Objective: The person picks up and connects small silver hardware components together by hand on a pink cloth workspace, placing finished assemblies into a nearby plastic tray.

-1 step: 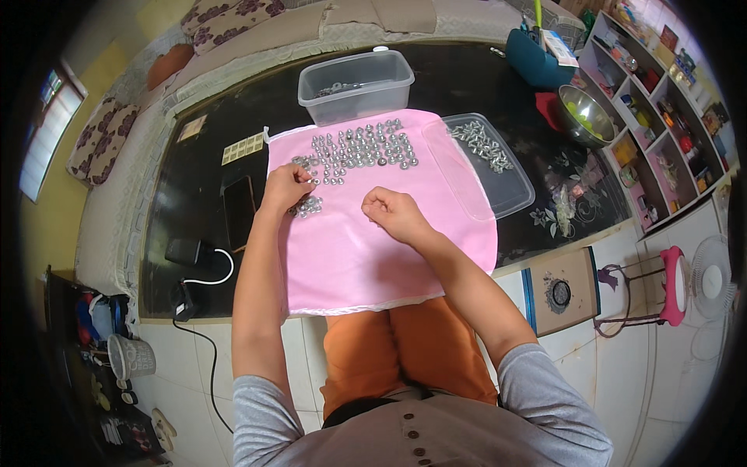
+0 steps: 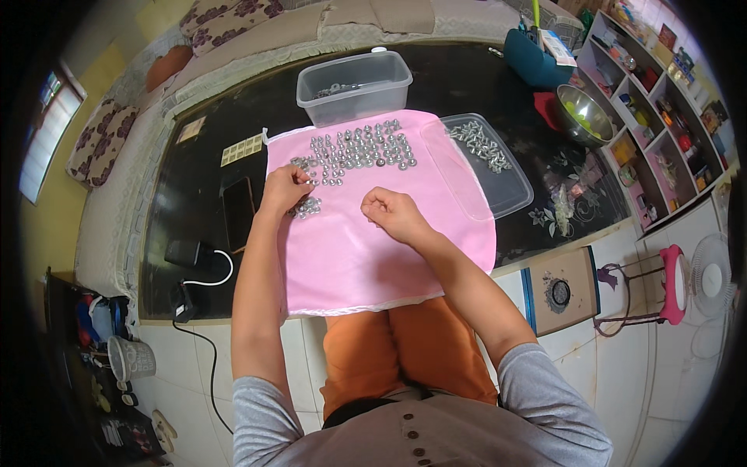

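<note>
Rows of small silvery metal pieces (image 2: 362,148), looking like screws stood upright on washers or nuts, cover the far part of a pink cloth (image 2: 358,265). My left hand (image 2: 286,188) is at the left end of the nearest row, thumb and fingertips pinched at a small metal piece. Beside that hand, toward me, lies a loose cluster of flat metal pieces (image 2: 310,206). My right hand (image 2: 395,213) hovers or rests over the cloth's middle, fingers curled closed. Whatever it may hold is hidden.
Behind the cloth stands a clear plastic tub (image 2: 355,107) with some metal pieces inside. A clear lid (image 2: 510,201) at the right bears a heap of screws (image 2: 481,145). Left lie a phone (image 2: 239,212) and a black device with cables (image 2: 187,251). A steel bowl (image 2: 580,124) sits far right.
</note>
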The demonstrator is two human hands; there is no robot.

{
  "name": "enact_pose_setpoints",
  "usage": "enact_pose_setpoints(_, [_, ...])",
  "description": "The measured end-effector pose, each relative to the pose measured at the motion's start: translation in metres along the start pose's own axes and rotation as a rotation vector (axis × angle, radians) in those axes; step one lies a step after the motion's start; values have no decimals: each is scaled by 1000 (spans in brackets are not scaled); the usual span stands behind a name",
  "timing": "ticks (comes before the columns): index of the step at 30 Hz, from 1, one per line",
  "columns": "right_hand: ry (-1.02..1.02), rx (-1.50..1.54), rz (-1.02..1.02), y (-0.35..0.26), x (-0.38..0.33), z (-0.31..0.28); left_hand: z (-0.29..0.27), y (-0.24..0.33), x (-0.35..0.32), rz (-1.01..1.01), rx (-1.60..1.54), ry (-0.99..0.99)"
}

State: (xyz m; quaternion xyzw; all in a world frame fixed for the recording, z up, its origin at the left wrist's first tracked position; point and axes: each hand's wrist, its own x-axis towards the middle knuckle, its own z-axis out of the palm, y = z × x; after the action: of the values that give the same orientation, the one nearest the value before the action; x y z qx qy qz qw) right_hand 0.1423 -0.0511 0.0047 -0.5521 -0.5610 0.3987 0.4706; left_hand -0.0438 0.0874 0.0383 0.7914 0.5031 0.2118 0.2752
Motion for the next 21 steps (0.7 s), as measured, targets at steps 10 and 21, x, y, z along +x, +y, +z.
enact_pose_setpoints(10, [225,106,59,7,-11,-79,2,10,-12,111,-251,214])
enact_pose_setpoints(21, [593,-974,-29,9,10,-170,67,38,-56,-18,-1075,-100])
